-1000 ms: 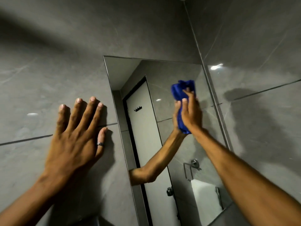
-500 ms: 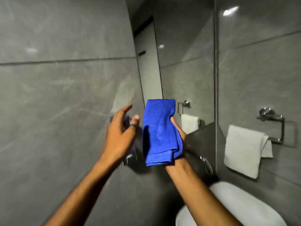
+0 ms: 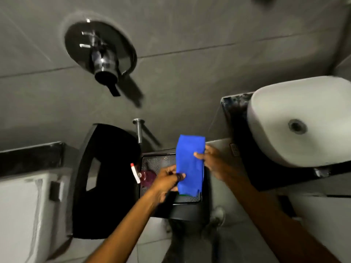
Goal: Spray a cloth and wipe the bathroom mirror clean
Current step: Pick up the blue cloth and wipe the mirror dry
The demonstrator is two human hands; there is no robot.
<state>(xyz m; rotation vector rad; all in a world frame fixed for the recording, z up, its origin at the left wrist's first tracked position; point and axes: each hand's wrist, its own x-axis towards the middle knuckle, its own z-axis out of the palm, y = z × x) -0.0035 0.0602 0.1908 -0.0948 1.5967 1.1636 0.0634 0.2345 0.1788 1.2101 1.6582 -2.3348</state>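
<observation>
Cloth (image 3: 190,164) between hands, above tray (image 3: 152,158).

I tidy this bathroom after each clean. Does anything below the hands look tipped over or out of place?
The spray bottle appears to lie on its side on the black tray, nozzle pointing left, partly hidden by the left hand. No spill shows. Both hands hold the blue cloth above it.
</observation>
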